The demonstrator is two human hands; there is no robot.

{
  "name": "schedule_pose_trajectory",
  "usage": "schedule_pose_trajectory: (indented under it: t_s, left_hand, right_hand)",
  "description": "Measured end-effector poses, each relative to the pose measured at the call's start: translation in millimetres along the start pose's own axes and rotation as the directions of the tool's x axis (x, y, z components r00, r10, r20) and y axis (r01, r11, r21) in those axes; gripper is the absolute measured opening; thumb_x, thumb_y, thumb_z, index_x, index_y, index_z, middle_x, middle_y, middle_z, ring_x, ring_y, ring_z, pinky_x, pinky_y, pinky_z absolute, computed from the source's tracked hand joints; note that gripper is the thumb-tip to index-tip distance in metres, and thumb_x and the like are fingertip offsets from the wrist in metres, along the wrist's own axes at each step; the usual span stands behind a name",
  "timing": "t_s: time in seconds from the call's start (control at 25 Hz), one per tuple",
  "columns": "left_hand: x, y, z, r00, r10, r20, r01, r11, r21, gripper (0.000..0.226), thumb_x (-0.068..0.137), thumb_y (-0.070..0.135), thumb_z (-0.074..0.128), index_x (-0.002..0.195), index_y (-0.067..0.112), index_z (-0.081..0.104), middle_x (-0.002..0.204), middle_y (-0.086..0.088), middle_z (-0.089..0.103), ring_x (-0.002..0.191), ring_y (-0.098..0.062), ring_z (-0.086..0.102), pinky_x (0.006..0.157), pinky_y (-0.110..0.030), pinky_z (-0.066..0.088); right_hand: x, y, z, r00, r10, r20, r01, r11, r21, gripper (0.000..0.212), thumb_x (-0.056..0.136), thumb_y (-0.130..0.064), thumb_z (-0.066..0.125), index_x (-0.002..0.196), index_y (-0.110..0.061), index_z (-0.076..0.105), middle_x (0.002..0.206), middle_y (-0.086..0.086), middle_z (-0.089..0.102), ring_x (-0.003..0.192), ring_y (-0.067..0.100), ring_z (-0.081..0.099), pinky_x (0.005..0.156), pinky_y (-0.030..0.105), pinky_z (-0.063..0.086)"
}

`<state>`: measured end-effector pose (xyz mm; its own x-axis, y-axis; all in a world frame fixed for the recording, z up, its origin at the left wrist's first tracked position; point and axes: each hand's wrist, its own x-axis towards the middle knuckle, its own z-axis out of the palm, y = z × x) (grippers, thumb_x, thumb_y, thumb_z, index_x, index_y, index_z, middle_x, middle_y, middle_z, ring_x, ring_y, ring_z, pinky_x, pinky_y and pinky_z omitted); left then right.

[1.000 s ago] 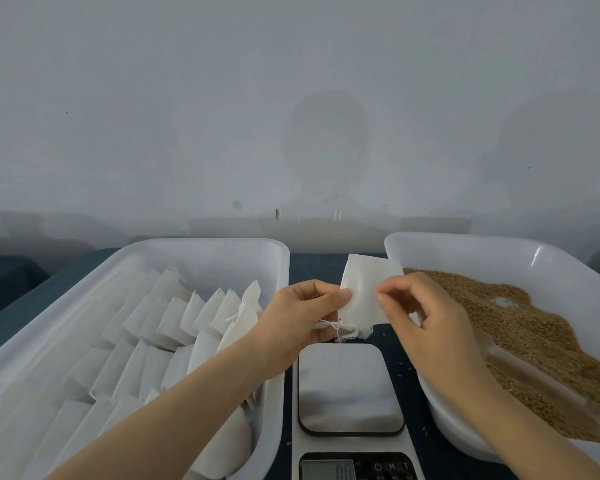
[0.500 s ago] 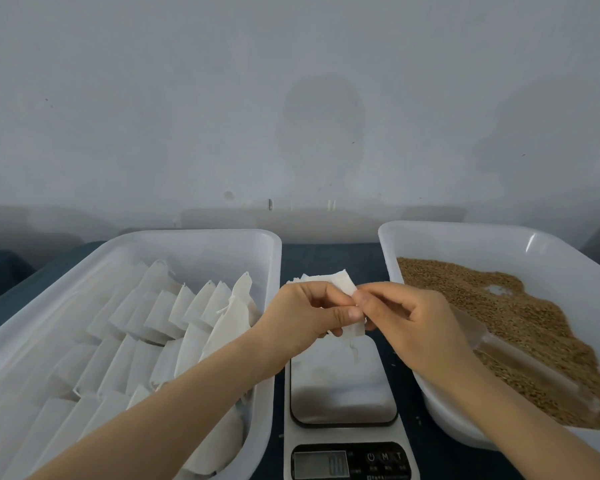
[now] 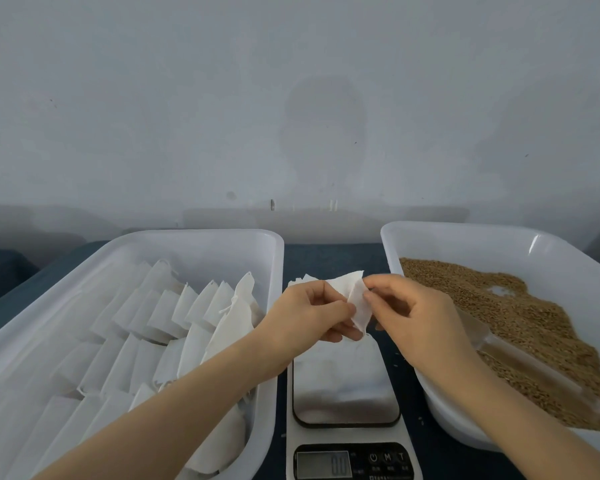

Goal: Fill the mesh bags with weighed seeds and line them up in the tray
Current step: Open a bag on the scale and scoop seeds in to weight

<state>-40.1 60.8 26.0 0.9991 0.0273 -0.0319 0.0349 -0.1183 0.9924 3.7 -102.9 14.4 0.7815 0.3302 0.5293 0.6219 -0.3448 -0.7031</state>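
Observation:
Both hands hold one small white mesh bag (image 3: 355, 299) above the steel plate of a kitchen scale (image 3: 345, 386). My left hand (image 3: 312, 313) pinches the bag's left side, and my right hand (image 3: 416, 317) pinches its right edge between thumb and forefinger. The bag looks flat and folded over. A white tray (image 3: 271, 258) on the left holds several white mesh bags (image 3: 174, 317) lined up in rows. Brown seeds (image 3: 520, 327) fill a white tray (image 3: 465, 237) on the right.
A clear plastic scoop (image 3: 520, 358) lies half buried in the seeds by my right wrist. The scale's display (image 3: 323, 464) shows near the bottom edge. A dark blue table surface (image 3: 329, 258) lies between the trays, with a grey wall behind.
The bag went from held upright and flat to folded over between both hands, and my fingers have shifted their pinch along its edges. The view has tilted down slightly.

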Motion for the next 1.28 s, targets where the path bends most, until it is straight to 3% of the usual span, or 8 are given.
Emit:
schedule_pose_trajectory:
  t_s: [0.2,0.44,0.64,0.76,0.92,1.04,1.12,1.28]
  left_hand:
    - [0,0,0,0.999,0.019,-0.051,-0.021,0.999,-0.050,0.013,0.089,0.013,0.061,0.077,0.010,0.059,0.070,-0.001,0.071,0.067,-0.016,0.069,0.059,-0.019,0.048]
    - [-1,-1,2,0.983,0.127,-0.131,-0.136,0.989,-0.064,0.013,0.087,0.012,0.066,0.076,0.008,0.061,0.056,-0.001,0.062,0.052,-0.014,0.059,0.058,-0.020,0.049]
    - [-8,-2,9,0.961,0.277,-0.008,-0.267,0.933,0.241,0.019,0.087,0.018,0.068,0.071,0.024,0.060,0.052,0.006,0.061,0.048,-0.008,0.058,0.053,-0.013,0.045]
    - [-10,-3,12,0.935,0.355,0.016,-0.338,0.875,0.347,0.014,0.086,0.025,0.068,0.077,0.033,0.061,0.059,0.013,0.061,0.051,0.001,0.052,0.053,-0.010,0.042]
    - [1,-3,1,0.879,0.288,-0.380,-0.214,0.951,0.225,0.018,0.089,0.035,0.063,0.104,0.034,0.052,0.095,0.016,0.055,0.077,0.007,0.051,0.063,-0.005,0.040]
    - [4,-4,-9,0.915,0.169,-0.366,-0.080,0.966,0.245,0.014,0.092,0.037,0.057,0.105,0.036,0.052,0.110,0.018,0.055,0.102,0.005,0.049,0.071,-0.004,0.036]
    - [5,-4,-10,0.932,0.163,-0.323,-0.077,0.962,0.264,0.002,0.093,0.037,0.056,0.091,0.039,0.056,0.105,0.019,0.059,0.094,0.007,0.054,0.067,-0.006,0.039]
    - [7,-7,-12,0.905,0.185,-0.383,-0.117,0.974,0.194,0.016,0.093,0.035,0.058,0.080,0.027,0.064,0.080,0.018,0.065,0.071,0.007,0.057,0.059,-0.005,0.040]
  right_hand:
    - [-1,2,2,0.996,-0.086,-0.014,0.085,0.995,-0.060,0.020,0.087,-0.009,0.065,0.083,-0.028,0.062,0.069,-0.007,0.066,0.063,0.006,0.063,0.056,0.023,0.049]
    - [2,3,3,0.985,-0.103,0.141,0.125,0.980,-0.157,0.029,0.088,0.006,0.056,0.096,-0.015,0.075,0.079,-0.006,0.059,0.069,0.004,0.056,0.061,0.010,0.039]
    - [5,3,1,0.991,0.044,0.125,-0.031,0.994,-0.104,0.026,0.089,-0.005,0.053,0.066,-0.015,0.060,0.059,-0.011,0.053,0.056,0.004,0.049,0.050,0.014,0.033]
    - [6,2,-1,0.986,0.132,0.103,-0.127,0.990,-0.054,0.021,0.089,-0.009,0.056,0.073,-0.015,0.068,0.057,-0.004,0.060,0.048,0.005,0.050,0.044,0.014,0.033]
    - [7,-1,-8,0.978,0.207,0.014,-0.207,0.976,0.068,0.018,0.091,-0.016,0.060,0.088,-0.025,0.075,0.059,0.008,0.065,0.045,0.014,0.048,0.047,0.025,0.036]
    - [6,-7,-8,0.973,0.225,0.052,-0.231,0.960,0.161,0.020,0.087,-0.014,0.066,0.091,-0.030,0.076,0.081,0.013,0.073,0.084,0.041,0.066,0.072,0.053,0.054]
    - [4,-10,-7,0.972,0.228,0.063,-0.235,0.958,0.163,0.023,0.086,-0.015,0.067,0.090,-0.036,0.075,0.082,0.009,0.074,0.090,0.045,0.062,0.075,0.054,0.053]
    - [2,-10,-9,0.944,0.317,0.092,-0.329,0.927,0.182,0.011,0.085,-0.030,0.068,0.078,-0.032,0.077,0.076,0.023,0.069,0.077,0.048,0.058,0.061,0.037,0.043]
